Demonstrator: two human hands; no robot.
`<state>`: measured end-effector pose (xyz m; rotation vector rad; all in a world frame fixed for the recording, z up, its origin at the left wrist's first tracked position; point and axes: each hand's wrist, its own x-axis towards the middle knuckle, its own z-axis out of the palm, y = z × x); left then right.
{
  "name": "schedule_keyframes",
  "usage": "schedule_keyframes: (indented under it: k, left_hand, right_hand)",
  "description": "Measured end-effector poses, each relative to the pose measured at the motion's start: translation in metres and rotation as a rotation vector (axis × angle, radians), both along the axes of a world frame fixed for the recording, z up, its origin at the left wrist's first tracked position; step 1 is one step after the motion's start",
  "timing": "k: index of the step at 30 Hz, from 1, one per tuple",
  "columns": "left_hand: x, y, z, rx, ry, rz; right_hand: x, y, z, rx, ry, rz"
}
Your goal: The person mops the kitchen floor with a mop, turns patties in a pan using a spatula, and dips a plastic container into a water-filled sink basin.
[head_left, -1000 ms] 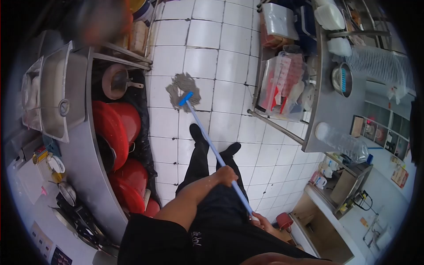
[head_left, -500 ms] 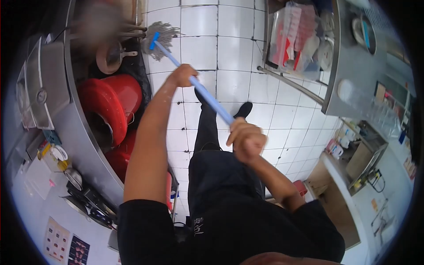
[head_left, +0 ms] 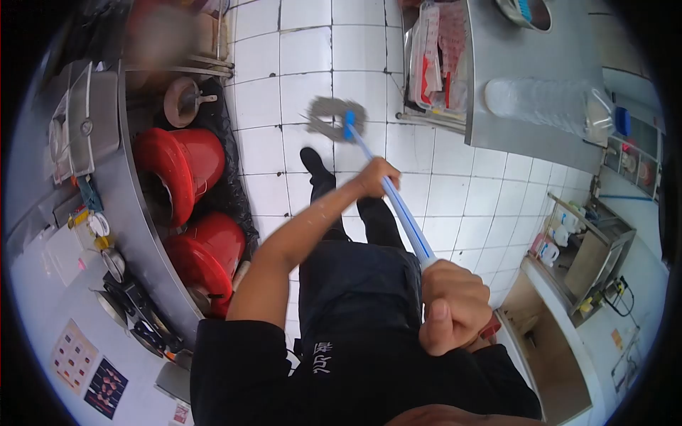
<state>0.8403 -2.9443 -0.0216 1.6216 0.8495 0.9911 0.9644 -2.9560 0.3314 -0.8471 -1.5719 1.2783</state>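
1. Two hands grip one mop handle [head_left: 398, 202], a pale blue pole that slants from low in the head view up toward the floor's middle.
2. Left hand [head_left: 375, 177] is clenched round the handle about halfway along, its bare forearm reaching out from a black sleeve.
3. Right hand [head_left: 455, 305] is clenched round the top end of the handle, thumb laid along the fist, close to the person's chest.
4. Mop head [head_left: 332, 117], a grey tangle of strands under a blue clamp, lies on the white tiled floor [head_left: 305, 50] and looks smeared by motion blur.
5. It sits between the two steel benches, nearer the right-hand one, just ahead of the person's black shoe [head_left: 311, 162].
6. Along the floor's left edge a long steel bench [head_left: 138, 213] runs; under it stand red tubs [head_left: 177, 167] on black sheeting, with a brown pan [head_left: 181, 99] beyond them.
7. A sink basin [head_left: 89, 117] is set in that bench's top near its far end, and small tins and lids lie along its outer edge.
8. At the floor's right edge a second steel bench [head_left: 497, 64] carries a large clear water bottle [head_left: 547, 106] lying on its side near the front edge.
9. Below that bench's top, plastic-wrapped packets [head_left: 437, 50] fill a lower shelf, close to the mop head but apart from it.
10. A grey cabinet [head_left: 590, 255] stands farther right, by the floor's corner.
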Motion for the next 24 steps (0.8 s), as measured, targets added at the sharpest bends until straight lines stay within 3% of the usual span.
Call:
schedule_keyframes:
  k: [5,8,9,13,18,21,24]
  left_hand:
    - [0.087,-0.014,0.0,-0.048,-0.092,-0.016]
    - [0.119,-0.006,-0.013,0.067,-0.109,-0.01]
    - [0.126,-0.004,-0.011,0.104,-0.01,-0.027]
    - [0.145,-0.006,-0.001,-0.007,0.174,-0.034]
    - [0.079,-0.04,-0.006,-0.119,0.29,0.019]
    - [0.014,-0.064,-0.026,-0.038,0.323,0.148]
    - [-0.05,-0.087,-0.023,-0.192,0.361,0.115]
  right_hand:
    - [0.017,-0.009,-0.005,0.105,-0.002,-0.061]
    - [0.053,-0.01,-0.023,0.215,0.064,-0.27]
    - [0.066,-0.007,-0.029,0.262,0.125,-0.357]
    - [0.134,0.003,-0.027,0.092,0.305,-0.074]
    - [0.106,-0.013,-0.047,-0.022,0.425,-0.03]
    - [0.053,-0.019,-0.069,-0.053,0.522,0.028]
    - [-0.003,-0.032,-0.082,-0.045,0.531,0.04]
